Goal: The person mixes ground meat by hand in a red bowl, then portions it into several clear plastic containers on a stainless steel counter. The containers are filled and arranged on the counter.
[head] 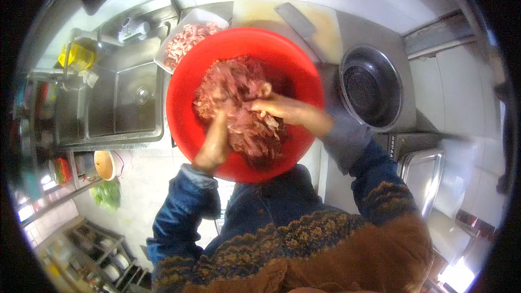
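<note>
A large red plastic basin stands before me, with a heap of sliced raw meat in it. My left hand reaches in over the near left rim. Its fingers are blurred and partly sunk in the meat, so their closure is unclear. From the right, my right hand enters with its thumb and fingers curled around some of the slices. Motion blurs the meat between both hands, and paler bits show beside my right fingers.
A white tray of chopped pinkish meat touches the basin's far left side. Behind the basin, a cleaver lies on a cutting board. A metal bowl stands at right, a steel sink at left. Metal trays lean lower right.
</note>
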A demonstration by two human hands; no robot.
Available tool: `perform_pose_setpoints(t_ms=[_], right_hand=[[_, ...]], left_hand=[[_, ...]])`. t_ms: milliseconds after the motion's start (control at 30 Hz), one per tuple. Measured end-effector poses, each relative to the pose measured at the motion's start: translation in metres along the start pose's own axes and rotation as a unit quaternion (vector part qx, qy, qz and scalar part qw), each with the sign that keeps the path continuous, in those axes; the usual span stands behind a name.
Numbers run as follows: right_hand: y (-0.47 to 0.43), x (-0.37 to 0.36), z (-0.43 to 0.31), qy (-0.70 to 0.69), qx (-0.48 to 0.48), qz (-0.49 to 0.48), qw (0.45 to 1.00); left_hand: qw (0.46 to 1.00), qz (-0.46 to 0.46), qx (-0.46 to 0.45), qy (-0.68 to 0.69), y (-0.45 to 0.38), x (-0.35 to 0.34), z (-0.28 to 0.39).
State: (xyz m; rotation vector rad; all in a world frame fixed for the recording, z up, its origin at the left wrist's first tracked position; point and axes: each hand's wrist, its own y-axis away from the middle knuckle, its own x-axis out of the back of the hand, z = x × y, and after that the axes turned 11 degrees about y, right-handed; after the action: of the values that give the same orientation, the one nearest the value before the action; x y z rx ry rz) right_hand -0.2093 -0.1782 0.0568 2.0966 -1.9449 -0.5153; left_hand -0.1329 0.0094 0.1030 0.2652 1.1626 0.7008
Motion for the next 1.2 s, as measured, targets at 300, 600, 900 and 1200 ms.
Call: perform_pose_setpoints(t_ms=[300,600,900,1200], right_hand=[[0.06,-0.011,-0.089,0.054,0.209,-0.001,0.976],[0.038,0.026,-0.021,0.434,-0.229,-0.087,0.867],[0.002,-0.041,0.043,-0.134,-0.156,-0.073,0.976],[0.05,-0.031,-0.119,-0.009,0.162,-0.013,0.987]], left_hand=[[0.944,-0.128,-0.214,-0.214,0.049,-0.017,0.046],[0.878,0.125,-0.031,-0.461,-0.032,0.122,-0.001],[0.996,0.027,0.086,0.026,-0.039,0.083,-0.06],[0.987,-0.035,-0.15,-0.051,0.062,-0.047,0.056]])
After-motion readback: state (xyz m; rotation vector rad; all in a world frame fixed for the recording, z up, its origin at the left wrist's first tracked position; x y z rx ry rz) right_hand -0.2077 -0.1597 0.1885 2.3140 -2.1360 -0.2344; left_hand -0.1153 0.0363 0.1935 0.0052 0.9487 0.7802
